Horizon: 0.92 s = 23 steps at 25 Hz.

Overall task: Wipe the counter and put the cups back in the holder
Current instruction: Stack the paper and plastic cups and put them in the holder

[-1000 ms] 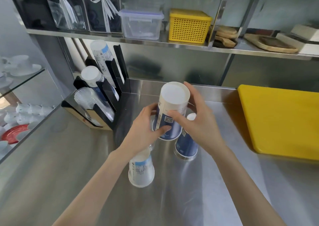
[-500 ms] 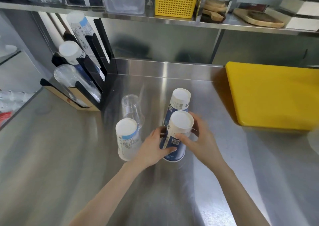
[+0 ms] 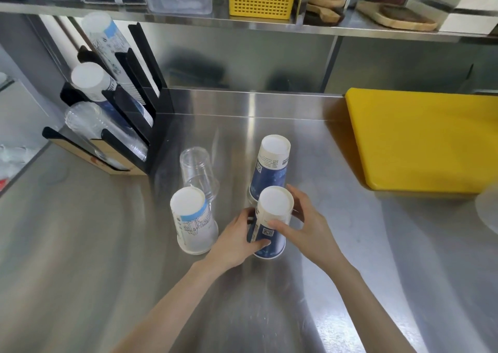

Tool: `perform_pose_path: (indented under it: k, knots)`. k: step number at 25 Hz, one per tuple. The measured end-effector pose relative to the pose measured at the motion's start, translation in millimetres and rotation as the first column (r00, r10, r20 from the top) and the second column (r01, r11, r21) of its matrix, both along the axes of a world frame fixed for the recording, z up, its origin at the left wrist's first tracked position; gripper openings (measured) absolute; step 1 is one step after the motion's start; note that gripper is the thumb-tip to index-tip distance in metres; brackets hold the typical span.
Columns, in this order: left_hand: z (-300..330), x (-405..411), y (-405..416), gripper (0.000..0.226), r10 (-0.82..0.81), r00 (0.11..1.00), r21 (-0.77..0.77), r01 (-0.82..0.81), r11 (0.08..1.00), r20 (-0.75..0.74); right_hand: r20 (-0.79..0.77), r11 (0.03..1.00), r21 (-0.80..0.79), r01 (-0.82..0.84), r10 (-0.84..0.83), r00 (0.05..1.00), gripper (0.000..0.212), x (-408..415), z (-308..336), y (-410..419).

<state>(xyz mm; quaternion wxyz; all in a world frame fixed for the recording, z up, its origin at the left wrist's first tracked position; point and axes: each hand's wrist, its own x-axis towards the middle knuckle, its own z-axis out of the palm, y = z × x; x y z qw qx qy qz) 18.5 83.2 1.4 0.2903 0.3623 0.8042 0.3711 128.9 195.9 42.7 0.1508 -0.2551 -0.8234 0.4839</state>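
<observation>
Both hands clasp an upturned blue-and-white paper cup stack.

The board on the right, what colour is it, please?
Plain yellow board, seen in the head view.

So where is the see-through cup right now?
In the head view the clear cup stands upside down on the steel counter, left of centre, just right of the black cup holder and behind the light-blue-and-white paper cup.

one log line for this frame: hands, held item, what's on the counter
left hand: on blue cup stack | right hand: same stack | stack: upside down on counter | holder: part filled
</observation>
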Motion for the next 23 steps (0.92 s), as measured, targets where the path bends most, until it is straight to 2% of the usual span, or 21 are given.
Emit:
perform_pose_path:
  k: [4, 7, 10, 13, 17, 20, 23]
  knots:
    - [15, -4, -7, 0.082, -0.073, 0.997, 0.040, 0.074, 0.996, -0.011, -0.078, 0.993, -0.098, 0.069, -0.076, 0.994, 0.028, -1, 11, 12]
    - [35, -11, -8, 0.075, -0.024, 0.998, 0.152, 0.014, 0.988, 0.063, -0.124, 0.974, -0.104, 0.202, -0.214, 0.969, 0.037, -12, 10, 30]
    - [56, -21, 3, 0.061, 0.083, 0.990, 0.270, -0.112, 0.956, 0.116, -0.079, 0.968, -0.075, 0.239, -0.245, 0.966, 0.035, -27, 6, 46]
    - [74, -40, 24, 0.056, 0.121, 0.993, 0.279, -0.117, 0.953, 0.001, 0.018, 0.980, -0.051, 0.194, -0.193, 0.981, 0.049, -44, -7, 58]
    - [81, -66, 60, 0.065, 0.078, 0.947, 0.133, -0.037, 0.990, -0.312, 0.106, 0.993, -0.045, 0.114, -0.108, 0.988, 0.067, -64, -21, 72]
    - [77, -74, 81, 0.068, 0.046, 0.945, 0.088, -0.018, 0.996, -0.324, 0.111, 0.997, -0.040, 0.071, -0.067, 0.992, 0.069, -73, -26, 74]
    - [72, -76, 90, 0.064, 0.042, 0.957, 0.107, -0.012, 0.994, -0.286, 0.093, 0.993, -0.065, 0.100, -0.094, 0.991, 0.063, -79, -29, 75]
